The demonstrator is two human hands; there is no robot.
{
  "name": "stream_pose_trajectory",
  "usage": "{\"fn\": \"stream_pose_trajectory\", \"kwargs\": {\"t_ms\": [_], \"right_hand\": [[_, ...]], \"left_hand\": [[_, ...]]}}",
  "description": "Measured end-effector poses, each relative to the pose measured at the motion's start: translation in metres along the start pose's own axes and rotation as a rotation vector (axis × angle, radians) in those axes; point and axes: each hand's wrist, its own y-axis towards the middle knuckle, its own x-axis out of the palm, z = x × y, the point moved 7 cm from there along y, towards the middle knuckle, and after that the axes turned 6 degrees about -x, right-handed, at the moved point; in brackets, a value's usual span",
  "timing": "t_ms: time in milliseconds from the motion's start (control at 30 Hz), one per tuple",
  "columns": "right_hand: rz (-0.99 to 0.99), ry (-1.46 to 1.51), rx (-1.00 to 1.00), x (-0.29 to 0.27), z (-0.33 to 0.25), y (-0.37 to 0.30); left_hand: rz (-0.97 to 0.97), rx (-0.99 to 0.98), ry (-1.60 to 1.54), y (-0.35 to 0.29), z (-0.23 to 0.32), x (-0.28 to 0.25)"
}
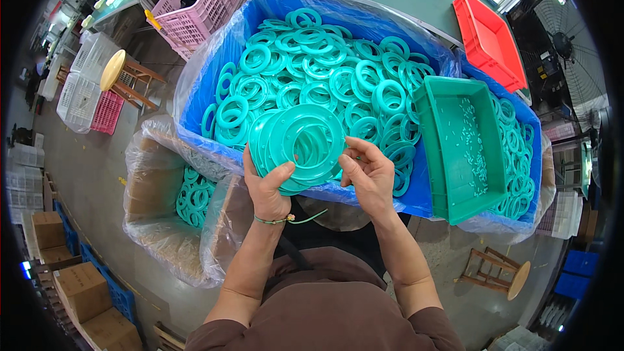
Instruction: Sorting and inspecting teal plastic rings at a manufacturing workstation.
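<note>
A stack of teal plastic rings (325,131) is gripped by my left hand (268,190), its thumb over the front ring and its fingers behind. My right hand (368,172) is at the stack's right edge, thumb and index finger close together; whether a small piece sits between them is too small to see. Just beyond my hands, a large blue bin (260,5) lined with clear plastic holds a heap of the same loose rings (318,68). To the right, a green tray (434,156) with small pale bits scattered in it rests across the bin.
A plastic-lined cardboard box (146,188) with more rings stands at the left. A red crate (487,42) sits at the back right, a pink crate (201,3) at the back left. Wooden stools (114,70) stand on the floor on both sides. Cartons (84,289) are stacked lower left.
</note>
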Motion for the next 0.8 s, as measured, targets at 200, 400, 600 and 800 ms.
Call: {"fn": "stream_pose_trajectory", "kwargs": {"t_ms": [200,400,600,800], "right_hand": [[0.025,0.094,0.156,-0.004,-0.002,0.004],[-0.022,0.195,0.198,-0.002,-0.01,0.011],[0.004,0.046,0.041,0.003,-0.016,0.007],[-0.034,-0.638,-0.621,0.01,-0.056,0.006]], "left_hand": [[-0.01,-0.033,0.019,-0.002,-0.001,-0.004],[-0.13,-0.079,0.019,-0.003,-0.003,0.001],[-0.116,-0.063,0.074,-0.007,0.0,0.008],[-0.085,-0.152,-0.034,0.0,-0.005,0.01]]}}
